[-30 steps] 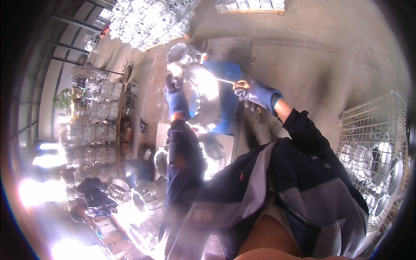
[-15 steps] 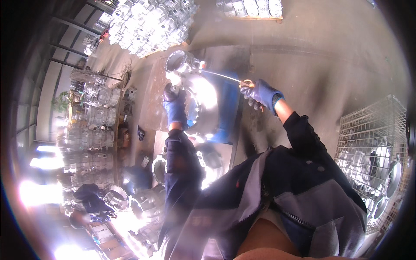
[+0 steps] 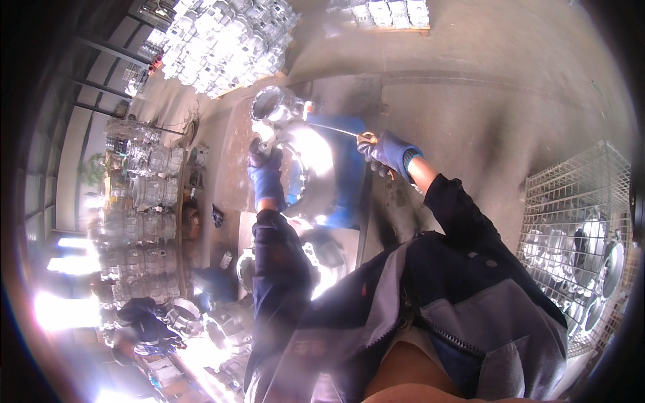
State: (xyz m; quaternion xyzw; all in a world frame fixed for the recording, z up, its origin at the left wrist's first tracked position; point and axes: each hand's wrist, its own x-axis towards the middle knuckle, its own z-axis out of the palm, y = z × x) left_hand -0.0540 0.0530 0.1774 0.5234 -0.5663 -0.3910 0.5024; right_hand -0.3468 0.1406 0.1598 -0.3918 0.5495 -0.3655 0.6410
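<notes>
A shiny ring-shaped metal casting (image 3: 321, 161) with a round collar (image 3: 270, 104) at its far end lies before me, partly washed out by glare. My left hand (image 3: 266, 176), in a blue and dark glove, is closed on its left edge near the collar. My right hand (image 3: 390, 154), gloved alike, grips the tan handle of a long thin metal rod tool (image 3: 332, 128). The rod points left, and its tip reaches the casting beside the collar. Whether the tip touches the metal is hard to tell in the glare. Blue material (image 3: 351, 176) shows beneath the casting.
A wire cage (image 3: 571, 201) of metal parts stands at the right. Stacked castings (image 3: 225, 43) rise at the far left, with another loaded pallet (image 3: 396, 15) beyond. Rows of castings (image 3: 148, 221) line the left side. Another person (image 3: 144, 326) is at the lower left.
My right hand has moved slightly left, toward the casting, with the rod tool. My left hand keeps its hold. The whole view has shifted a little.
</notes>
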